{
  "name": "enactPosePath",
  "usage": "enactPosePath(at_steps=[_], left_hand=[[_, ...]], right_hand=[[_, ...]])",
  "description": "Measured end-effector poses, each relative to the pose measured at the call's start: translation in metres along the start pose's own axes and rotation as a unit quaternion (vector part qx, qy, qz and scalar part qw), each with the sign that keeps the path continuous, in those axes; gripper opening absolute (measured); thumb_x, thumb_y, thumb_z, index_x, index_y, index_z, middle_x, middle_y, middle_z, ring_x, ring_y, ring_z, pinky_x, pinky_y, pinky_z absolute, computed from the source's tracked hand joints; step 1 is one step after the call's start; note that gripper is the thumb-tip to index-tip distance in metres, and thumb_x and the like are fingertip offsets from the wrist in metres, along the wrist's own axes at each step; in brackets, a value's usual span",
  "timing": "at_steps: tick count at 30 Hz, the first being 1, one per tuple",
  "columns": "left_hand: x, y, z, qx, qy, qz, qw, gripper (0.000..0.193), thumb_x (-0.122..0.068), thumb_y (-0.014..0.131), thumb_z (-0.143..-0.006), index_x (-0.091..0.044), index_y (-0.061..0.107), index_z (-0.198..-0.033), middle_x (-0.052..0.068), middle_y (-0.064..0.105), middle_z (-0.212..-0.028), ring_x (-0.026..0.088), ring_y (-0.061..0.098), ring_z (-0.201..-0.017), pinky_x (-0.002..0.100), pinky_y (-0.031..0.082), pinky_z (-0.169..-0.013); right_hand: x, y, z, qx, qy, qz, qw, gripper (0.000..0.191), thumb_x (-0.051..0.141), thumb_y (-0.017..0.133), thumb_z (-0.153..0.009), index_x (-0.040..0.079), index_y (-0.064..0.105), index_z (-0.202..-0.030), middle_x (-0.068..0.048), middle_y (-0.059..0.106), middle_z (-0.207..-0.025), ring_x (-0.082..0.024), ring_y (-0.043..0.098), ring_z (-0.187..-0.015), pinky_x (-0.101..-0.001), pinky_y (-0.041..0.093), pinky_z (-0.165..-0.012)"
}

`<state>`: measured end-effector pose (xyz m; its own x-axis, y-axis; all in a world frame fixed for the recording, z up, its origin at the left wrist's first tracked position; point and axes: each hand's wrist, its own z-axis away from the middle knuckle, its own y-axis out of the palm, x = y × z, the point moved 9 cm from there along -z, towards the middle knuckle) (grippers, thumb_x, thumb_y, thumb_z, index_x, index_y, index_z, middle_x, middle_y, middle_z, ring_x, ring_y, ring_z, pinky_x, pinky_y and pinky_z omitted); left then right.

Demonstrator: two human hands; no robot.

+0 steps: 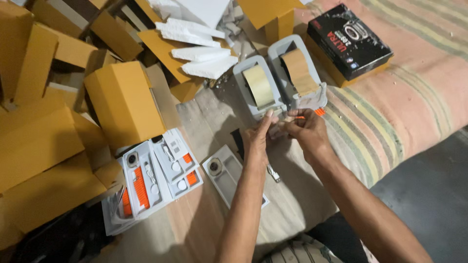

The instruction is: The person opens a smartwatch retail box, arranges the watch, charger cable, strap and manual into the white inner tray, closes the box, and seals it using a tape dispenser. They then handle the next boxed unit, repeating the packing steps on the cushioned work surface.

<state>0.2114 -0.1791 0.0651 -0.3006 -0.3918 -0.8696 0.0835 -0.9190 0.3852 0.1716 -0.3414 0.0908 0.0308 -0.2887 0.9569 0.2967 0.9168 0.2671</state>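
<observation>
Both forearms rise from the bottom edge toward the middle, where the left hand (257,138) and right hand (303,130) meet. Their fingertips are pinched together on a small pale piece, probably a strip of tape (282,127); the view is too blurred there to be sure. It sits just at six o'clock of two grey tape dispensers (280,80), one holding a cream roll, the other a brown one.

A strip pulled this way could fold onto itself or stick to the fingers, since both hands crowd the same short length. An elbow drifting toward seven o'clock could also knock the open tray (229,175).

That grey tray, at seven o'clock of the hands, holds a round watch face and one vacant recess. Further toward nine o'clock, stacked trays (151,182) carry orange straps, white discs and a cable. A black printed box (348,41) lies shut at one o'clock on the striped cloth (390,122); yellow cartons (124,102) crowd ten o'clock.
</observation>
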Motion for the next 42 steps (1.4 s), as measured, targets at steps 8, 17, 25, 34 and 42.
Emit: enactPosePath(at_steps=[8, 17, 25, 34, 42], left_hand=[[-0.001, 0.006, -0.003, 0.062, 0.070, 0.015, 0.996, 0.035, -0.018, 0.088, -0.079, 0.002, 0.077, -0.107, 0.008, 0.077, -0.099, 0.014, 0.070, -0.088, 0.029, 0.053, -0.082], [0.031, -0.010, -0.015, -0.002, 0.079, -0.184, 0.980, 0.028, -0.018, 0.080, -0.088, 0.007, 0.078, -0.102, 0.004, 0.077, -0.085, 0.009, 0.065, -0.076, 0.025, 0.054, -0.072], [-0.011, 0.004, 0.032, 0.097, 0.111, -0.203, 0.968, 0.034, -0.025, 0.074, -0.097, 0.007, 0.079, -0.106, 0.006, 0.075, -0.087, 0.009, 0.062, -0.079, 0.026, 0.051, -0.075], [-0.074, -0.029, 0.146, 0.077, 0.256, -0.379, 0.886, 0.030, -0.029, 0.072, -0.098, -0.003, 0.081, -0.110, 0.015, 0.067, -0.143, 0.021, 0.062, -0.124, 0.035, 0.050, -0.104], [-0.094, -0.067, 0.211, -0.035, 0.345, -0.378, 0.859, 0.025, -0.024, 0.068, -0.102, -0.008, 0.079, -0.117, 0.014, 0.053, -0.158, 0.027, 0.050, -0.145, 0.037, 0.043, -0.117]], right_hand=[[-0.009, -0.001, 0.009, -0.030, 0.005, -0.001, 1.000, 0.037, 0.001, 0.079, -0.084, -0.001, 0.053, -0.110, -0.012, 0.069, -0.087, -0.016, 0.068, -0.074, -0.0272, 0.053, -0.066], [-0.029, -0.002, 0.010, -0.036, 0.008, 0.051, 0.998, 0.035, -0.005, 0.070, -0.085, 0.003, 0.048, -0.111, -0.008, 0.069, -0.088, -0.013, 0.067, -0.074, -0.0267, 0.054, -0.062], [-0.018, -0.006, 0.026, 0.020, 0.025, 0.032, 0.999, 0.034, -0.002, 0.078, -0.086, -0.001, 0.053, -0.110, -0.008, 0.067, -0.089, -0.013, 0.066, -0.074, -0.0266, 0.054, -0.064], [-0.036, 0.024, 0.105, 0.152, 0.123, 0.021, 0.981, 0.031, 0.002, 0.076, -0.088, -0.003, 0.071, -0.118, -0.006, 0.074, -0.090, -0.008, 0.065, -0.076, -0.0228, 0.052, -0.067], [-0.031, 0.070, 0.133, 0.203, 0.128, 0.051, 0.969, 0.040, 0.014, 0.075, -0.087, 0.001, 0.067, -0.125, -0.006, 0.075, -0.100, -0.011, 0.065, -0.081, -0.0244, 0.050, -0.069]])
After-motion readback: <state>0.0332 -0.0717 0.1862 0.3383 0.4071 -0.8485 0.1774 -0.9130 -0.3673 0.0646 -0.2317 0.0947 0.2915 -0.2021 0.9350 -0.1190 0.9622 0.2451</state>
